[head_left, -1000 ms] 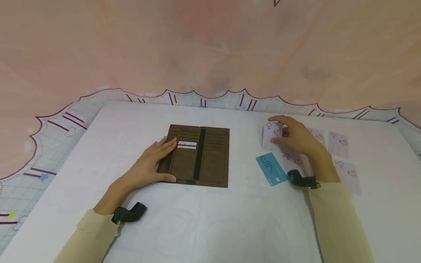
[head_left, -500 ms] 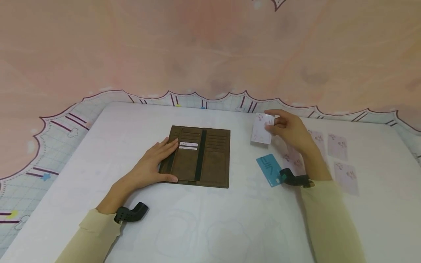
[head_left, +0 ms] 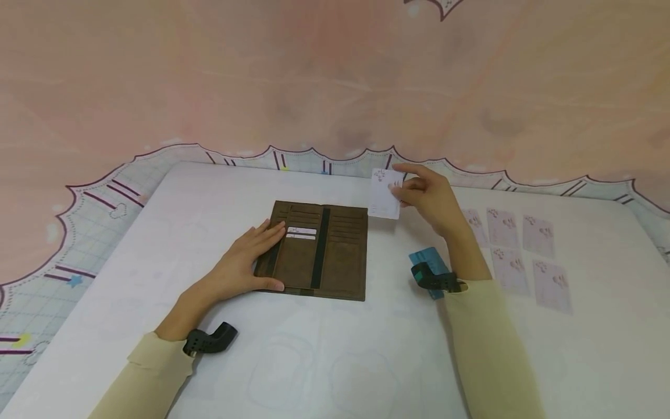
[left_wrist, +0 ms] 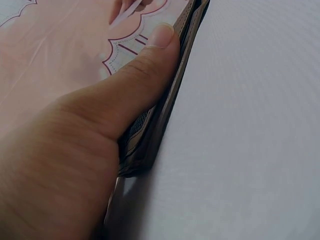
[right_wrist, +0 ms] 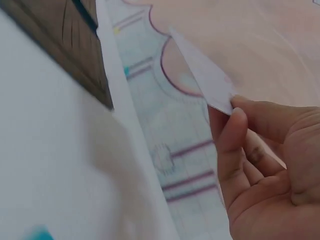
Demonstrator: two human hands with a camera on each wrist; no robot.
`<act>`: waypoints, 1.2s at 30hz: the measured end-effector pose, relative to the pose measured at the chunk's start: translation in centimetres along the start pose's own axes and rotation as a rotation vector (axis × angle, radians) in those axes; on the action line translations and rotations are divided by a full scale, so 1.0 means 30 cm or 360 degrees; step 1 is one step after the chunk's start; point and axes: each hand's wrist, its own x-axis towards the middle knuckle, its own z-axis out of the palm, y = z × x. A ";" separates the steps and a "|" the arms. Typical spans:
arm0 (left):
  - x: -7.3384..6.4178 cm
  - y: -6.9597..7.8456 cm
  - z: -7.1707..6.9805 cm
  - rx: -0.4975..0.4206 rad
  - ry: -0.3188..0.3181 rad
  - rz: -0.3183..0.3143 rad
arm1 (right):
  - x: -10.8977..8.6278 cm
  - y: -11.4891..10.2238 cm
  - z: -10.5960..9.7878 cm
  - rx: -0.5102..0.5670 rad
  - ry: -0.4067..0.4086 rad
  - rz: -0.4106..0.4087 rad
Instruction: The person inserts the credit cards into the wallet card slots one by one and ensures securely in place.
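A brown wallet (head_left: pixel 342 267) lies unfolded on the white table, card slots facing up. Two white cards (head_left: pixel 300 234) poke out of slots in its left half. My left hand (head_left: pixel 238 259) rests on the wallet's left edge, fingers spread and straight; in the left wrist view the thumb (left_wrist: pixel 145 65) lies along the wallet's lower edge. Beyond the wallet's upper right corner, my right hand (head_left: pixel 426 195) pinches a white card (head_left: pixel 384 198) with a pink floral print by its right edge. The right wrist view shows this card (right_wrist: pixel 205 75) held up between thumb and finger.
A blue card (head_left: pixel 430 256) lies right of the wallet, partly covered by the right wrist camera (head_left: pixel 434 278). Several pale floral cards (head_left: pixel 538 235) lie in rows further right. A peach backdrop with a scalloped border (head_left: pixel 356 157) runs behind the table (head_left: pixel 324 361).
My right hand has lifted the white card from the floral cards and carried it left toward the wallet. The left hand has stayed on the wallet.
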 end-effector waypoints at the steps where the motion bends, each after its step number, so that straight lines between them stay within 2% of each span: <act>1: -0.001 -0.001 0.000 0.0002 0.0000 -0.0002 | 0.005 0.000 0.016 0.0040 -0.0001 0.0001; 10: 0.002 -0.003 0.003 0.0004 -0.0003 -0.0004 | 0.029 0.007 0.138 0.0093 0.0015 0.0025; 19: 0.001 -0.008 0.005 0.0011 -0.0001 -0.0009 | 0.046 0.002 0.231 0.0428 0.0034 0.0062; 23: 0.001 -0.010 0.007 0.0008 0.0001 -0.0004 | 0.056 -0.013 0.278 0.0510 0.0052 0.0060; 36: 0.004 -0.008 0.003 0.0028 0.0006 0.0018 | 0.070 -0.028 0.432 0.0484 0.0133 0.0059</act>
